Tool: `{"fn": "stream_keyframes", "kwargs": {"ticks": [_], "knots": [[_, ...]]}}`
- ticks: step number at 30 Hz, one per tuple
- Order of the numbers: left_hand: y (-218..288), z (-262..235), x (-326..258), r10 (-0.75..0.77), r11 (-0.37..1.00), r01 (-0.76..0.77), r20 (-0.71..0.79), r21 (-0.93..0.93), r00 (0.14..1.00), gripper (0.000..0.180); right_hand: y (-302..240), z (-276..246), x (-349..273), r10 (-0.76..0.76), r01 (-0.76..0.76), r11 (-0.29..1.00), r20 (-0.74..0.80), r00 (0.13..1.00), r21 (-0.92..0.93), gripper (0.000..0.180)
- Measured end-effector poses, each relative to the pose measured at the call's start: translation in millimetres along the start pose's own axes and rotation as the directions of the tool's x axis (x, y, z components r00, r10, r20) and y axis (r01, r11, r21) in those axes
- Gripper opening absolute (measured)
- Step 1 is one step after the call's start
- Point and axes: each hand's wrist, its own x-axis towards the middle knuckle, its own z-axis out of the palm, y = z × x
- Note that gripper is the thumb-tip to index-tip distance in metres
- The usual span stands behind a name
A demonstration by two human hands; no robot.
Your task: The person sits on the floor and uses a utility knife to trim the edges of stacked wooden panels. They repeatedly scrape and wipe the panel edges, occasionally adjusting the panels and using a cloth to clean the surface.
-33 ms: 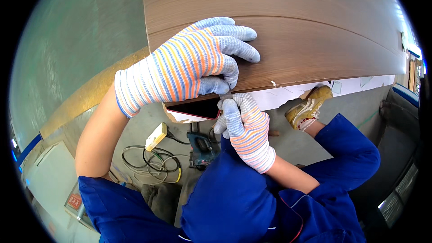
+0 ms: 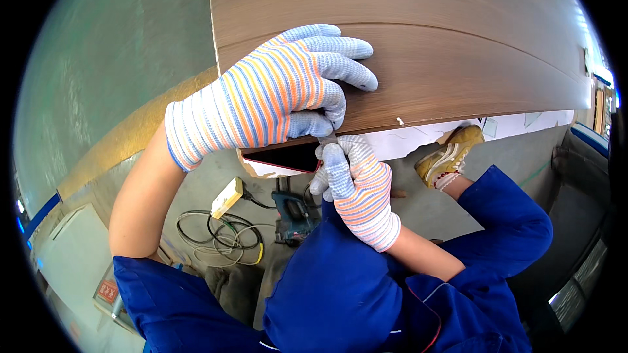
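Both my hands wear striped knit gloves with grey-blue fingertips. My left hand (image 2: 288,85) rests over the near edge of a brown wood-grain panel (image 2: 418,59), its other fingers stretched on the surface. Its thumb and forefinger pinch a small flat grey piece (image 2: 328,138) at that edge. From below, the closed fingers of my right hand (image 2: 356,183) grip the same piece, covering most of it, so its kind cannot be made out. Beside the right fingertips lies a phone (image 2: 284,156) with a dark screen and red rim, under the panel's edge.
White sheeting (image 2: 392,144) with a torn edge sticks out below the panel. On the floor lie a teal power tool (image 2: 292,212), coiled cables (image 2: 222,238) and a yellow-white power strip (image 2: 227,197). My shoe (image 2: 451,157) is right of the hands. A green surface (image 2: 124,59) lies left.
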Motion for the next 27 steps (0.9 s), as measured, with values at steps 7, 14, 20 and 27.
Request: {"fn": "stream_keyframes", "kwargs": {"ticks": [7, 14, 20, 27], "knots": [[4.3, 3.7, -4.3, -0.048, 0.999, 0.048, 0.013, 0.003, 0.999, 0.015, 13.0, -3.1, 2.4, -0.046, 0.048, 0.998, 0.054, 0.997, -0.031, 0.024], [5.5, 13.0, -9.0, -0.112, 0.994, 0.112, 0.016, 0.004, 0.994, 0.017, 28.9, -2.8, 5.8, -0.028, 0.034, 0.994, 0.053, 0.998, -0.105, 0.021], [6.9, 21.4, -14.7, -0.183, 0.983, 0.183, 0.022, 0.015, 0.983, 0.017, 49.0, 0.3, 10.8, -0.118, 0.125, 0.986, 0.066, 0.991, -0.112, 0.021], [10.6, 31.0, -29.8, -0.268, 0.957, 0.265, 0.007, 0.117, 0.963, 0.016, 62.0, 0.3, 16.7, -0.161, 0.186, 0.972, 0.17, 0.972, -0.144, 0.022]]}}
